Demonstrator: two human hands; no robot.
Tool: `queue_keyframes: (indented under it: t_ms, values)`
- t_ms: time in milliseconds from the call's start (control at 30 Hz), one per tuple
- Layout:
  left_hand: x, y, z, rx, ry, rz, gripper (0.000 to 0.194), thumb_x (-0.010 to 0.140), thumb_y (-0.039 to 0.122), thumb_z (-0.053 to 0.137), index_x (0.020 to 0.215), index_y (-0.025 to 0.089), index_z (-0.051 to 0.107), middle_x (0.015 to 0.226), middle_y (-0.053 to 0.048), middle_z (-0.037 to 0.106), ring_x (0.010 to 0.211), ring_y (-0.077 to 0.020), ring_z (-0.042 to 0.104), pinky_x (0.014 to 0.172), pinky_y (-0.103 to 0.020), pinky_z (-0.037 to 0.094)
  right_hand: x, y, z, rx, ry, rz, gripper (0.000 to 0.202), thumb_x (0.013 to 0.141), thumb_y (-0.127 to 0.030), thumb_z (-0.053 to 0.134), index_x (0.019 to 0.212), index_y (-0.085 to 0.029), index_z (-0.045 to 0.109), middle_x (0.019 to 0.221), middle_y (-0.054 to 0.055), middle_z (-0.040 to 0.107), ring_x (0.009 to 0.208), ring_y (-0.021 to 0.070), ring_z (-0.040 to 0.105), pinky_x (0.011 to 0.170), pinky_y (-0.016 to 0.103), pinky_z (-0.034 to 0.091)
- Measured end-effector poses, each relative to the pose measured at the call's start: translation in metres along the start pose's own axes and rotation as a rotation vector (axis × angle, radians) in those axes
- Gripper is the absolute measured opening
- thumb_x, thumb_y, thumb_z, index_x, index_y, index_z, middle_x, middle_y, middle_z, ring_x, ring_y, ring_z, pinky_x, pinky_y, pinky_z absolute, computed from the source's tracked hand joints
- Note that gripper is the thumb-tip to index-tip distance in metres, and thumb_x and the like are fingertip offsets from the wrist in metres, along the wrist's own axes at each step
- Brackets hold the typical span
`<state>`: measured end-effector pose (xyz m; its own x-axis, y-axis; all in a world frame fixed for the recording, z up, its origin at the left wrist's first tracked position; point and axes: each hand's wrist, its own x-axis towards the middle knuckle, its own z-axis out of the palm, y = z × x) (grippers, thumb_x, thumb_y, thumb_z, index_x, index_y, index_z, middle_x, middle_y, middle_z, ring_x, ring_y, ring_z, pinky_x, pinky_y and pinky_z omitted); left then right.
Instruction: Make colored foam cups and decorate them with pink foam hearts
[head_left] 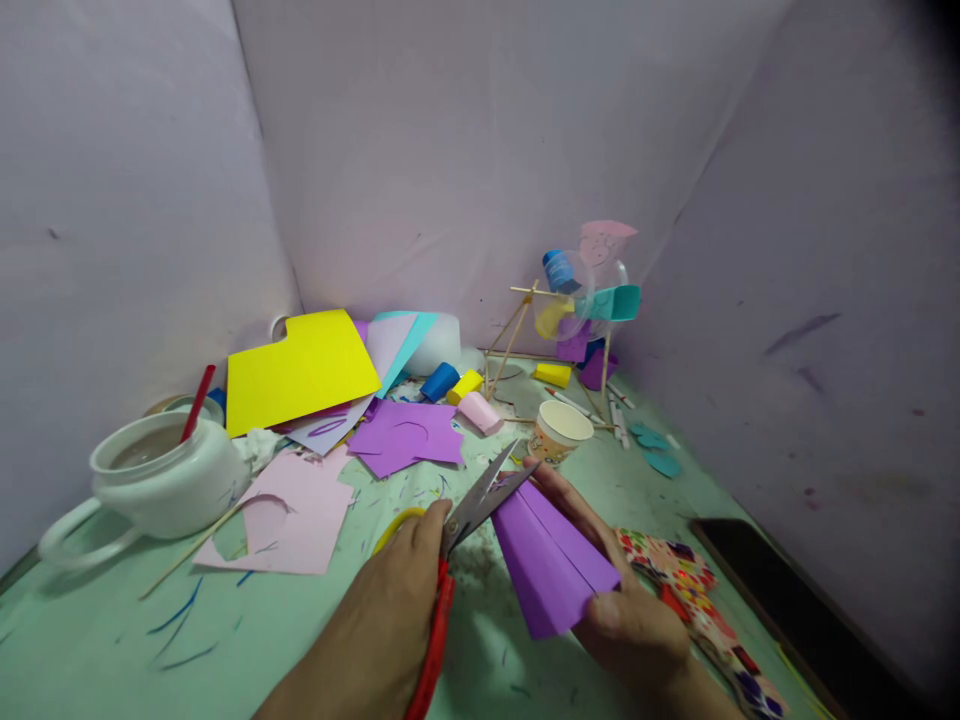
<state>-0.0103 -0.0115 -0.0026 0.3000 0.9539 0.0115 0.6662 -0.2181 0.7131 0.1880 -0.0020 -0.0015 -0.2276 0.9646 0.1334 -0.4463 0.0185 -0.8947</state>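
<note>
My left hand (pixel 397 590) is closed on scissors (pixel 442 610) with red and yellow handles. Their blades stand apart, with the narrow upper end of a folded purple paper piece (pixel 551 560) between or beside the tips. My right hand (pixel 622 590) holds this piece from its right side, thumb near the wide lower edge and fingers along the back. Just beyond the blades stands a small paper cup (pixel 561 430). Flat on the table to the left are a cut purple sheet (pixel 409 436) and a cut pink sheet (pixel 300 515).
A white pot (pixel 169 485) with a red stick stands left, near a yellow sheet (pixel 300 370). A stick frame (pixel 512 340) bearing coloured cups stands at the back right. A dark phone-like object (pixel 795 600) and patterned cloth (pixel 720 610) lie right.
</note>
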Motion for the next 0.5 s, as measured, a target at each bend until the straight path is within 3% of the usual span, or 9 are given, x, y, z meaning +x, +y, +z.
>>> queue_keyframes:
  t_ms: [200,500]
  values:
    - [0.0027,0.0082,-0.0010,0.037,-0.012,-0.052,0.058,0.077,0.010,0.041,0.134,0.017,0.039,0.128,-0.015,0.056,0.118,-0.0260,0.052,0.099,-0.041,0.039,0.0004,0.0007,0.0010,0.015,0.021,-0.010,0.082,0.047,-0.047,0.084,0.121,-0.025,0.057,0.133,0.011,0.053,0.115,0.0357,0.052,0.089,0.043,0.046]
    - [0.0007,0.0049,0.0008,0.083,0.014,-0.025,0.059,0.071,0.009,0.045,0.130,0.018,0.043,0.115,-0.014,0.062,0.106,-0.0268,0.058,0.091,-0.039,0.044,0.0011,-0.0008,0.0020,0.010,0.010,-0.010,0.080,0.047,-0.047,0.083,0.120,-0.027,0.058,0.133,0.011,0.051,0.116,0.0383,0.050,0.089,0.046,0.045]
